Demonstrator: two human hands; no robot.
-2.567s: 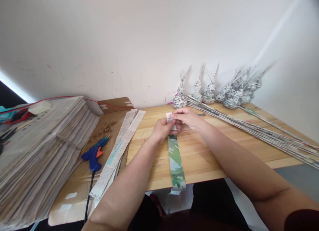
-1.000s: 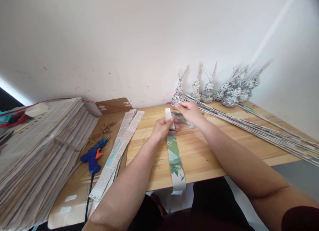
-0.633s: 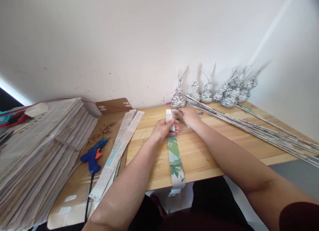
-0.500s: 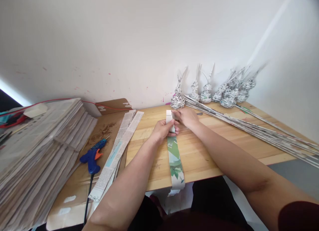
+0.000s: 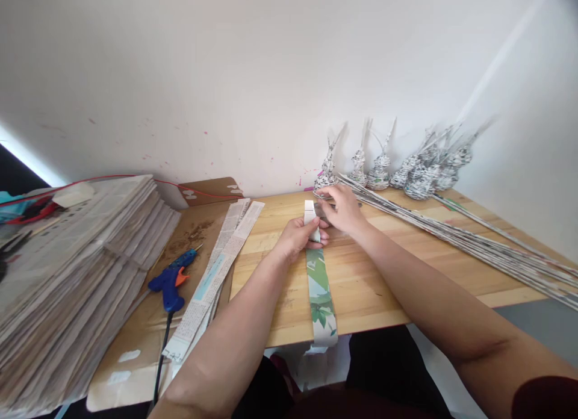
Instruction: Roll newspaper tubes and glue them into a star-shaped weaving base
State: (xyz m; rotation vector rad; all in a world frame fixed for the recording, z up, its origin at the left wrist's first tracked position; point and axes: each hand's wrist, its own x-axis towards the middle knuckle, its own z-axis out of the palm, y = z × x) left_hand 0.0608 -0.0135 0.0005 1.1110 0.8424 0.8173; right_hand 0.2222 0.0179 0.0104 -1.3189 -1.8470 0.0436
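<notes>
A long paper strip [image 5: 319, 280], printed with green leaves, runs down the table and hangs over its front edge. Its upper end is folded over, showing white. My left hand [image 5: 298, 237] is closed on that folded part, thumb on top and fingers underneath. Just right of the strip's top, my right hand [image 5: 342, 211] is raised with its fingers apart, the thumb close to the paper. I see nothing gripped in it. A small grey piece by its fingers is too hidden to name.
Left are newspaper strips [image 5: 221, 268], a blue glue gun [image 5: 171, 280] on cardboard and a tall newspaper stack [image 5: 90, 286]. Thin paper rods [image 5: 442, 238] lie to the right. Several woven paper figures [image 5: 378, 172] stand along the wall [image 5: 271, 76].
My right hand has lifted off the strip's upper end, and its fingers have spread. My left hand keeps its hold on the strip. The whole view has shifted slightly.
</notes>
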